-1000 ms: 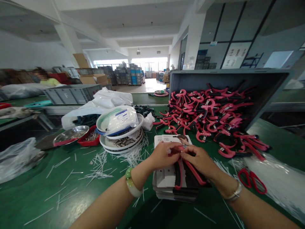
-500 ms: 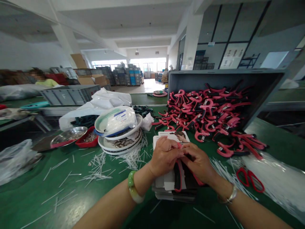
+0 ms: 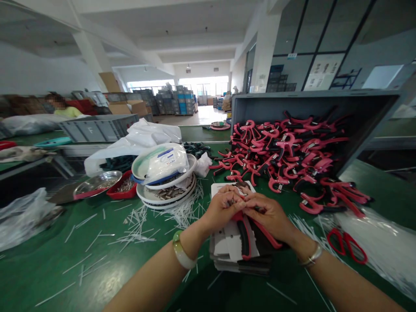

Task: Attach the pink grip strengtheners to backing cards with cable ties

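Note:
Both hands meet over a stack of printed cards (image 3: pixel 238 266) on the green table. A pink-and-black plier-like clamp (image 3: pixel 245 240) lies on the top card, its handles pointing toward me. My left hand (image 3: pixel 224 210) is closed around the left side of the clamp's head. From the other side, my right hand (image 3: pixel 269 214) pinches at the same head, fingertips touching those of the left. The fingers cover most of the head, and anything small between them is hidden. A printed picture of a head with brown hair shows at the card's far edge.
A grey crate (image 3: pixel 312 95) on its side spills many similar clamps (image 3: pixel 286 147). Red-handled scissors (image 3: pixel 347 246) lie on clear plastic at right. White ties (image 3: pixel 138 225) are scattered at left, near stacked white trays (image 3: pixel 165 197), a red dish (image 3: pixel 123 186) and a metal bowl (image 3: pixel 97 184).
My hands have shifted slightly on the clamp's head, and my left fingers have opened out from a tighter curl. The clamp's handles now show more, spread apart below the hands.

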The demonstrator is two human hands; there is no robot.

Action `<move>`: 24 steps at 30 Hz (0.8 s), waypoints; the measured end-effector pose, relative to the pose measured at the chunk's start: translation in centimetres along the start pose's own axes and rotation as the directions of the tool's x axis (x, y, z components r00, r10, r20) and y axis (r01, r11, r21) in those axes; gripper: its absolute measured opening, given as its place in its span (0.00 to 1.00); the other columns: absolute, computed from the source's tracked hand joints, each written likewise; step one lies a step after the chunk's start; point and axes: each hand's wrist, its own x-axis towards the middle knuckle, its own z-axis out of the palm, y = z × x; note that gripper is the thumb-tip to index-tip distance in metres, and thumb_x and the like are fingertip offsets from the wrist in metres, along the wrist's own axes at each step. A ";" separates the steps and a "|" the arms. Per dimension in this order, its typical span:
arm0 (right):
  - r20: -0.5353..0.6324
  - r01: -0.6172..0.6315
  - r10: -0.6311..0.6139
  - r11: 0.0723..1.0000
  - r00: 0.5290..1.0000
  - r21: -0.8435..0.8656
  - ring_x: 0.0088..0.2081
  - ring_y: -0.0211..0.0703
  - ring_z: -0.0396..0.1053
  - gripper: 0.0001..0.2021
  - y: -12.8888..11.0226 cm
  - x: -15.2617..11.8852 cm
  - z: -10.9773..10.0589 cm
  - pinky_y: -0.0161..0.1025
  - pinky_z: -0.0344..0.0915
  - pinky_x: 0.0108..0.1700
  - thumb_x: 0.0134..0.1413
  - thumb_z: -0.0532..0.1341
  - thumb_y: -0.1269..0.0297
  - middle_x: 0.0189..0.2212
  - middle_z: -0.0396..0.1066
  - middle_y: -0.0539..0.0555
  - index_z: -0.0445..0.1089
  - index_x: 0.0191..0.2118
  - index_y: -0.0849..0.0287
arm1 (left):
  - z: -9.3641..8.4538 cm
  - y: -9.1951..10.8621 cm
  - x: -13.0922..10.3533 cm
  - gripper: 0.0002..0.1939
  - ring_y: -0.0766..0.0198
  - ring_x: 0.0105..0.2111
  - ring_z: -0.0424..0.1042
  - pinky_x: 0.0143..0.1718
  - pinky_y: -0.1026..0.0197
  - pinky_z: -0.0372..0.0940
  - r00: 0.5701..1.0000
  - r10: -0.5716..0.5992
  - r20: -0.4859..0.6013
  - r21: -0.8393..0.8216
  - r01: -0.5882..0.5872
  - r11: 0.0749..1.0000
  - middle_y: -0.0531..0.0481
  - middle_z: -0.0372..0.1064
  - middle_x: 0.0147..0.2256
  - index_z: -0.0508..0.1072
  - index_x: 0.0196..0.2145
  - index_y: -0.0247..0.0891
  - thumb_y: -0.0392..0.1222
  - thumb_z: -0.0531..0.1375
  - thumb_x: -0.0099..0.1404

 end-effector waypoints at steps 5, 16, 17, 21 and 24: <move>0.014 0.015 -0.014 0.995 1.000 -0.102 0.36 0.40 0.68 0.08 -0.4 0.2 0.0 0.39 0.64 0.41 0.54 0.57 0.64 0.30 0.71 0.51 0.71 0.28 0.57 | -0.2 0.1 0.0 0.09 0.61 0.38 0.67 0.42 0.56 0.62 0.985 0.173 -0.017 0.219 -0.165 0.962 0.47 0.68 0.34 0.71 0.28 0.37 0.42 0.55 0.63; 0.018 -0.043 0.041 0.993 0.999 0.112 0.46 0.43 0.67 0.07 0.4 -0.5 0.0 0.40 0.63 0.47 0.53 0.61 0.59 0.42 0.68 0.54 0.74 0.32 0.55 | 0.3 1.2 0.1 0.10 0.62 0.37 0.67 0.41 0.58 0.62 0.921 0.383 -0.067 0.363 -0.336 0.869 0.47 0.68 0.34 0.72 0.30 0.38 0.42 0.54 0.65; 0.024 -0.037 0.035 0.996 0.999 0.079 0.46 0.43 0.67 0.07 0.5 -0.5 0.0 0.40 0.63 0.47 0.53 0.61 0.59 0.41 0.68 0.54 0.73 0.32 0.56 | 0.3 1.2 0.1 0.11 0.63 0.37 0.67 0.40 0.58 0.62 0.925 0.373 -0.079 0.366 -0.321 0.874 0.48 0.68 0.33 0.72 0.30 0.38 0.43 0.53 0.65; 0.104 -0.015 0.037 0.978 0.994 -0.207 0.43 0.44 0.67 0.09 0.8 0.0 -0.5 0.43 0.63 0.46 0.54 0.60 0.58 0.39 0.70 0.55 0.74 0.32 0.56 | 0.4 1.5 0.4 0.11 0.63 0.36 0.67 0.42 0.56 0.62 0.915 0.390 -0.101 0.385 -0.325 0.863 0.48 0.67 0.32 0.72 0.29 0.38 0.41 0.53 0.65; 0.143 0.042 0.004 0.946 0.990 -0.322 0.43 0.46 0.67 0.09 0.8 0.2 -0.8 0.44 0.63 0.45 0.54 0.60 0.58 0.40 0.70 0.55 0.73 0.34 0.56 | 0.3 1.9 0.4 0.09 0.63 0.38 0.68 0.46 0.55 0.61 0.920 0.388 -0.057 0.354 -0.345 0.869 0.48 0.69 0.35 0.72 0.30 0.39 0.40 0.53 0.64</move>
